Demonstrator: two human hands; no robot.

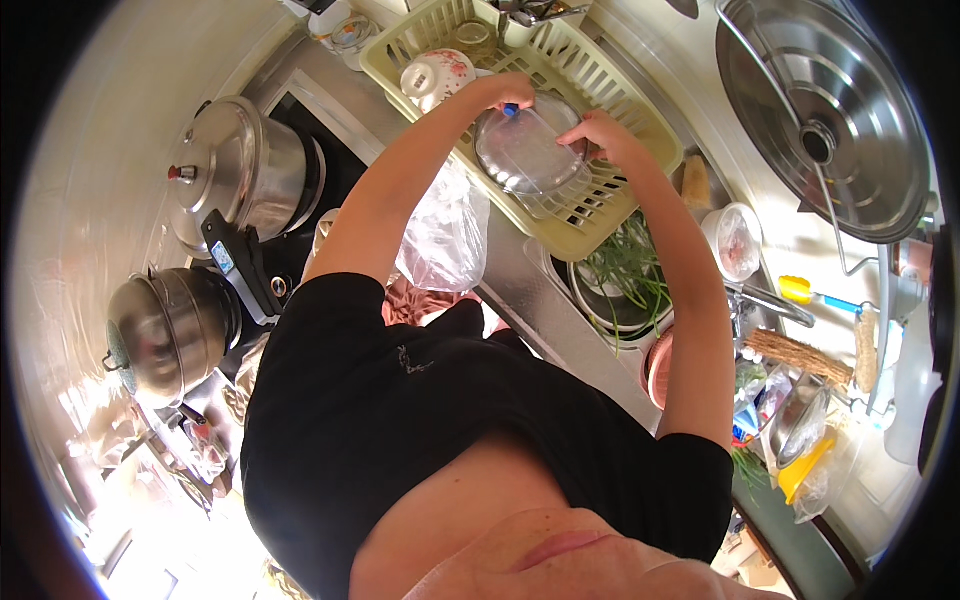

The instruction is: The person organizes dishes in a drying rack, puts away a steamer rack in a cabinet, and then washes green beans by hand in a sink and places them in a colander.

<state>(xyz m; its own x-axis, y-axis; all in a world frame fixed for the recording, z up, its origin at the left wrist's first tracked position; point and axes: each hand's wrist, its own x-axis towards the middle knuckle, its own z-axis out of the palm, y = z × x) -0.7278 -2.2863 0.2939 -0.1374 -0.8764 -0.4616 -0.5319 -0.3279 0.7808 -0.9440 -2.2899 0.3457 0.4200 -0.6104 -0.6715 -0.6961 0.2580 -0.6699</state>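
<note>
Over the pale green dish rack (598, 238), both my hands grip a clear round bowl (530, 160) by its rim. My left hand (508, 92) is closed on the far left side, beside a small blue piece (510, 109) at the edge. On the right, my right hand (600, 138) pinches the rim with the thumb on top; its other fingers are partly hidden. A white bowl with a red flower pattern (438, 80) lies tipped in the rack, left of the clear bowl. Farther back in the rack stands a small glass jar (474, 40).
Green leafy stalks (632, 270) lie over a metal basin in the sink, below the rack. A clear plastic bag (446, 232) hangs at the counter edge. Left are a pressure cooker (225, 170) and a steel pot (165, 335). A large metal lid (800, 70) hangs at right.
</note>
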